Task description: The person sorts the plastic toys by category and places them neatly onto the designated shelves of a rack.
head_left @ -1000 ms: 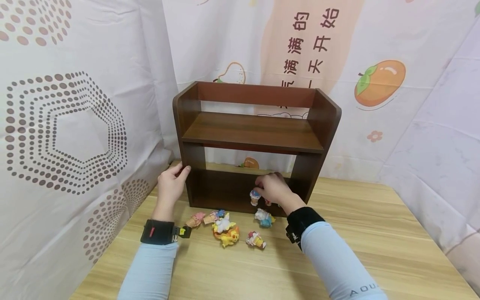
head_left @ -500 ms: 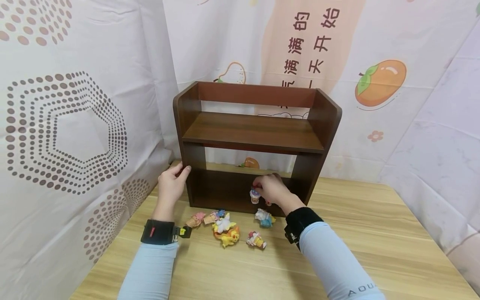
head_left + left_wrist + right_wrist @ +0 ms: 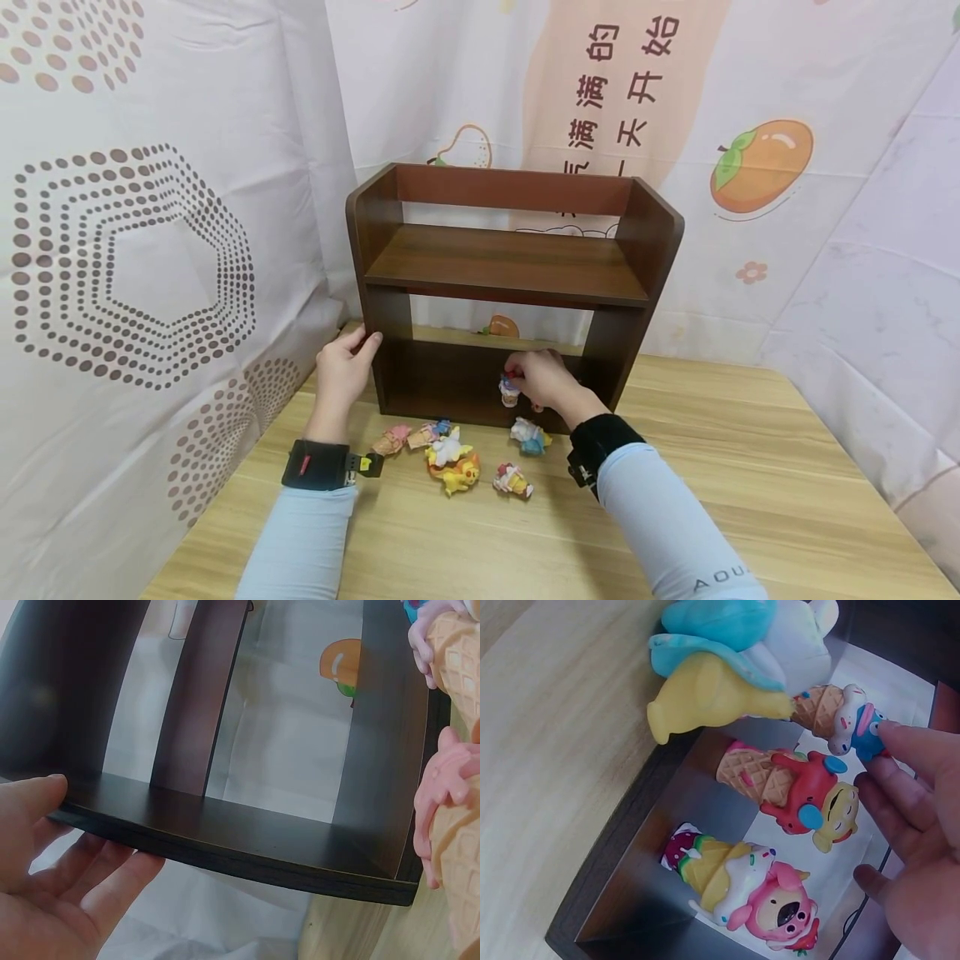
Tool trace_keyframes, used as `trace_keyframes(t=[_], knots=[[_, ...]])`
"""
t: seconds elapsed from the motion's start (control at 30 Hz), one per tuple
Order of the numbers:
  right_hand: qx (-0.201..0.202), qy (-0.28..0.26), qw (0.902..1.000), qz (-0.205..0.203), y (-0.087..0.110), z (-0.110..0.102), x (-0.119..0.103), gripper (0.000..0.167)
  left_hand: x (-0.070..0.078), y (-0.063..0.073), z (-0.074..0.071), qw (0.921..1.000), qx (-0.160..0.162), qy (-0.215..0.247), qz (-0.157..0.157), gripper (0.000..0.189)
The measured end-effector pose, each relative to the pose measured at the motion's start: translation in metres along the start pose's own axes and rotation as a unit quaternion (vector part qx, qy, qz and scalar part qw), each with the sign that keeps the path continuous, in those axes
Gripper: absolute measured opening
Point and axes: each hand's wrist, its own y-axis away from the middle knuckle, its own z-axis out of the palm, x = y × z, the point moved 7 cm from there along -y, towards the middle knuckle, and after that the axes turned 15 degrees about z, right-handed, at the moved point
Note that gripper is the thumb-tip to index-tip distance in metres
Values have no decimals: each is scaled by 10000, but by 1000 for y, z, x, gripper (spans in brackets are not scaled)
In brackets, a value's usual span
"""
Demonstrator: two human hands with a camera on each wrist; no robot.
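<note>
- The right hand has its fingers nearly together. It pinches the blue toy by its head.
- The blue toy is just below the fingertips, upright, with its cone pointing down. Holding it up high probably keeps the fingers away from the bottom of the cone, so it can stand flat.
- It is over the bottom board of the shelf. I can't tell if the cone is touching the board, because the teal and yellow toy hides its end in the right wrist view.
- The red toy stands on that board just beside the blue toy, on the right hand's side. The pink toy is next, nearest the shelf's right wall. They look like a row, maybe so each one can be seen.
- The left hand grips the front edge of the left wall. Its thumb is on the inside and its fingers are on the outside. This is probably to stop the shelf from sliding. It has no toy.
- The teal and yellow toy lies on the table, just in front of the shelf.
- The pink cone toy, purple cone toy, white toy, orange toy and red-topped cone toy lie there too. They seem to be left within easy reach.
</note>
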Motion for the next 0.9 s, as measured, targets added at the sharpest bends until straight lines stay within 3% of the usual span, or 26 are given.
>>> trace_keyframes(t=[0.5, 0.77, 0.9], knots=[[-403, -538, 9977, -11, 0, 0, 2, 15, 0, 0, 0, 10000, -21, 19, 10, 35], [-871, -1082, 9898, 306, 2, 4, 6, 17, 1, 0, 0, 10000, -3, 27, -23, 35], [-907, -1129, 9888, 370, 2, 4, 6, 16, 1, 0, 0, 10000, -16, 23, -47, 35]])
